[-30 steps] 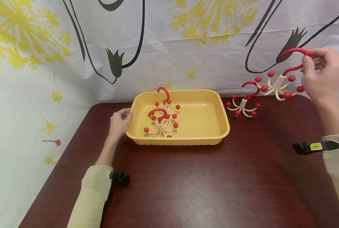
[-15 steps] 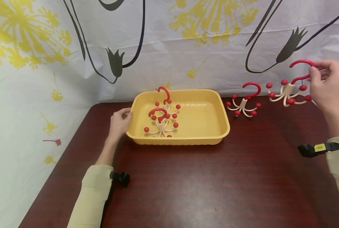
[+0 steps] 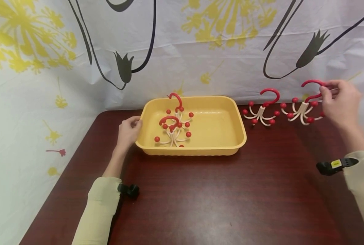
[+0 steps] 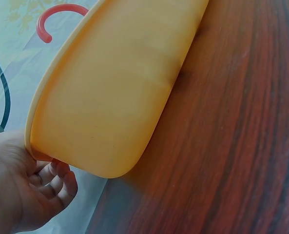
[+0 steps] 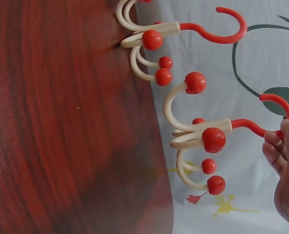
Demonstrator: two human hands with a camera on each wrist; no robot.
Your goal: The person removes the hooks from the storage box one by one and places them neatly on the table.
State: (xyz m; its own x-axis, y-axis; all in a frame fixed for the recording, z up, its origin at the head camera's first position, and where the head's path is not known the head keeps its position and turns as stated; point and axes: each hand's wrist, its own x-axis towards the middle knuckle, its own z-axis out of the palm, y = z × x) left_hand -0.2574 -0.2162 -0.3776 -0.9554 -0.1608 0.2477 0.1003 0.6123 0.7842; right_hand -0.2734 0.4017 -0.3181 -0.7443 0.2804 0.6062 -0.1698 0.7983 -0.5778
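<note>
My left hand (image 3: 127,132) grips the left end of a yellow plastic tub (image 3: 213,131); in the left wrist view its fingers curl at the corner rim. Two cream hooked hangers with red ball-tipped prongs stand inside: a front hanger (image 3: 173,139) overlapping a rear hanger (image 3: 178,115). To the right of the tub, another such hanger (image 3: 261,111) stands on the table with its red hook up. My right hand (image 3: 344,103) pinches the red hook of one more hanger (image 3: 304,108), upright beside the standing one. Its prongs hang close over the table in the right wrist view (image 5: 202,129).
The dark red wooden table (image 3: 182,200) stretches in front of the tub. A white cloth (image 3: 163,61) printed with yellow and dark flowers hangs along the back and left side. Each wrist carries a black strap mount.
My right hand has lowered its hanger toward the table, first swinging slightly right, then back left beside the standing hanger. My left hand and the tub stay put.
</note>
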